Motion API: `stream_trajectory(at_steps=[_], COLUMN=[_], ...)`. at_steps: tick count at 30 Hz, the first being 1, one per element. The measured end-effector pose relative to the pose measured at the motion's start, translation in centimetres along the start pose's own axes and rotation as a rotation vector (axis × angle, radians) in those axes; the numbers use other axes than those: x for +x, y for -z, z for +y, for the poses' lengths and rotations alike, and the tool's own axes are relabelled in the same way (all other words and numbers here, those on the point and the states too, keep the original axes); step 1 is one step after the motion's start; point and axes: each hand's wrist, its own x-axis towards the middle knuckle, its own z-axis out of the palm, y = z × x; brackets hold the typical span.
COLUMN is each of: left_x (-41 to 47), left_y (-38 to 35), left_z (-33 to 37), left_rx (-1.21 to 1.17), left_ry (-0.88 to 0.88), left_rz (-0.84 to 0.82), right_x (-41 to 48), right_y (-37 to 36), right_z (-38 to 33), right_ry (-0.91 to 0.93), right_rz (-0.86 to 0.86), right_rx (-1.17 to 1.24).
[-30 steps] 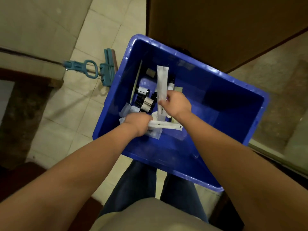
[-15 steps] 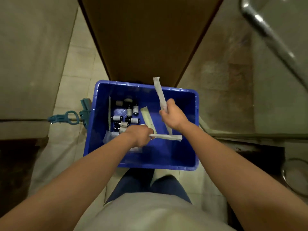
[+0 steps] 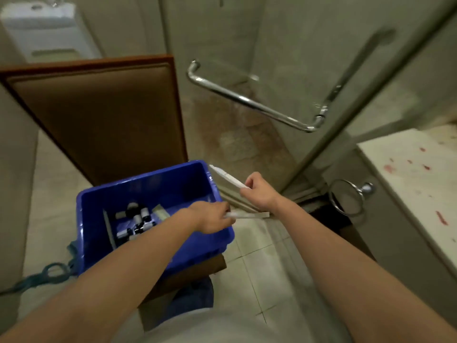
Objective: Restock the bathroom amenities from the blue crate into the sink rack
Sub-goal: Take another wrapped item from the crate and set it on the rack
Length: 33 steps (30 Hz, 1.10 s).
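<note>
Forearms, bare, stretch forward from the bottom of the view, with both hands near the right rim of the blue crate. The left hand lies knuckles-up, its fingers curled round one end of a long white packet, which sticks out level to the right of them. The right hand, just beyond and to the right of the left fingers, pinches a second white packet by its near end. That one slants up and away to the left of the right fingers, by the crate's far right corner. Both packets are flat, narrow, paper-like sleeves, and they do not touch.

The crate is rigid glossy plastic, rectangular and deep, and sits below and to the left of the left fingers. On its bottom, well left of those fingers, lies a heap of small bottles, dark with white bands; blur hides more. Right of the right fingers hangs a chrome ring, and further right is a pale stone table flecked with red. Beyond the fingers a chrome bar handle crosses a glass door.
</note>
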Motion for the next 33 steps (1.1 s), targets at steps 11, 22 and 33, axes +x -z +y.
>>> stream_trajectory(at_steps=[11, 22, 33], left_x=[1.2, 1.5, 1.6], left_y=[2.7, 2.9, 2.5], left_z=[15.3, 28.7, 40.8], left_rx=[0.416, 0.677, 0.670], left_ry=[-0.390, -0.592, -0.761], left_rz=[0.067, 0.126, 0.116], right_x=[-13.8, -24.0, -34.4], right_y=[11.8, 18.9, 24.8], right_z=[7.1, 12.8, 18.2], right_ry=[-0.115, -0.219, -0.325], right_rz=[0.356, 0.585, 0.778], right_rx=[-0.196, -0.176, -0.080])
